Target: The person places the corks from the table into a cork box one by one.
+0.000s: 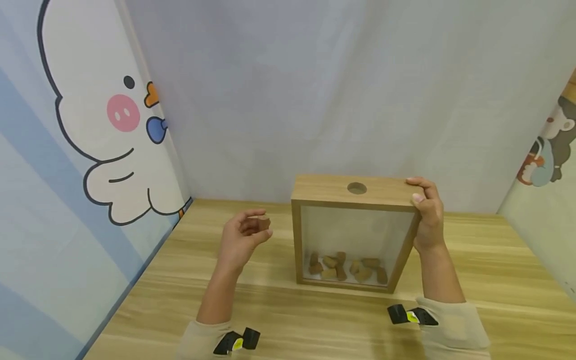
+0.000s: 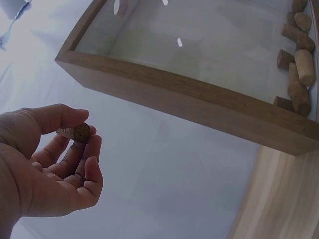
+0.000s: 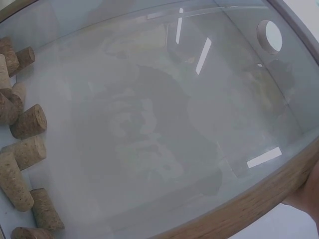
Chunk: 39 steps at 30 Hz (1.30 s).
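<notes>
My left hand pinches a cork in the air, left of a wood-framed display box. The box stands upright on the table, with a clear front pane and a round hole in its top. Inside, several brown corks lie loosely along the bottom. At the box's upper right corner, my right hand grips the frame, thumb on the top near the front edge. The right wrist view looks through the pane at the corks; only a bit of the hand shows there.
The wood-grain table extends around the box. Behind it hangs a pale grey cloth. A cloth with a cartoon figure borders the left side, and another printed cloth borders the right.
</notes>
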Motion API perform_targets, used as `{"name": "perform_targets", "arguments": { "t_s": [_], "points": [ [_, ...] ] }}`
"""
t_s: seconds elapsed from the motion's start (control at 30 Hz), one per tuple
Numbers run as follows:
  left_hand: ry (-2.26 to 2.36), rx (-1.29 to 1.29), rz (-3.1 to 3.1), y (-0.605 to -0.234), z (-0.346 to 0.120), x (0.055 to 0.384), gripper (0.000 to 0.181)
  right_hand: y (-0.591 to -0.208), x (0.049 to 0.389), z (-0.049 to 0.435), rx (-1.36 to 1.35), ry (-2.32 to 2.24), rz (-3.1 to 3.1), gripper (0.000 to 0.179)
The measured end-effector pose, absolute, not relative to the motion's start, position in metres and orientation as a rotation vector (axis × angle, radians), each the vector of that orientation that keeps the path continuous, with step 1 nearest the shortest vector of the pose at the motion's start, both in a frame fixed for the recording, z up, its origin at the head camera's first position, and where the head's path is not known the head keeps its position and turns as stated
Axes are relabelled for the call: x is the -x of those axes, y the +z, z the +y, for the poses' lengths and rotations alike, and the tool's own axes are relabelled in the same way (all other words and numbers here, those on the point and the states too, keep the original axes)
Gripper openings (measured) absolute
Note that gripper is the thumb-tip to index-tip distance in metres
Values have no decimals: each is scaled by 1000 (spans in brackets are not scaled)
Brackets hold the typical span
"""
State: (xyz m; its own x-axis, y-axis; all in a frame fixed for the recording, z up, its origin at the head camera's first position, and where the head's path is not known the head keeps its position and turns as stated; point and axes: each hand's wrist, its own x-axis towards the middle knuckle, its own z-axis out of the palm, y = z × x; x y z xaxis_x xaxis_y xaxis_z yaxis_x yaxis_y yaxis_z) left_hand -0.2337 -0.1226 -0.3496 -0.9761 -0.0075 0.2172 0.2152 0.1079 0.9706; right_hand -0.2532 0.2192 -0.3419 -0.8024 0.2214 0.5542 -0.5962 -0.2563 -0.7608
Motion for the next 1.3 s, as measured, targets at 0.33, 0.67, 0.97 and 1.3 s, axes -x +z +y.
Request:
{"name": "perform_targets", "arguments": {
  "t_s": [0.33, 0.67, 0.97, 1.3],
  "points": [
    [-1906, 369, -2138, -320, -101, 228, 34, -341, 253, 218, -461, 2088, -1495, 29],
    [-1835, 531, -2003, -288, -83, 225, 34, -339, 254, 217, -455, 2102, -1504, 30],
    [-1784, 672, -2003, -262, -54, 230, 33, -341, 254, 217, -454, 2114, -1492, 29],
    [-1699, 714, -2212, -243, -16, 247, 34, -341, 255, 219, -479, 2125, -1458, 29]
  ]
}}
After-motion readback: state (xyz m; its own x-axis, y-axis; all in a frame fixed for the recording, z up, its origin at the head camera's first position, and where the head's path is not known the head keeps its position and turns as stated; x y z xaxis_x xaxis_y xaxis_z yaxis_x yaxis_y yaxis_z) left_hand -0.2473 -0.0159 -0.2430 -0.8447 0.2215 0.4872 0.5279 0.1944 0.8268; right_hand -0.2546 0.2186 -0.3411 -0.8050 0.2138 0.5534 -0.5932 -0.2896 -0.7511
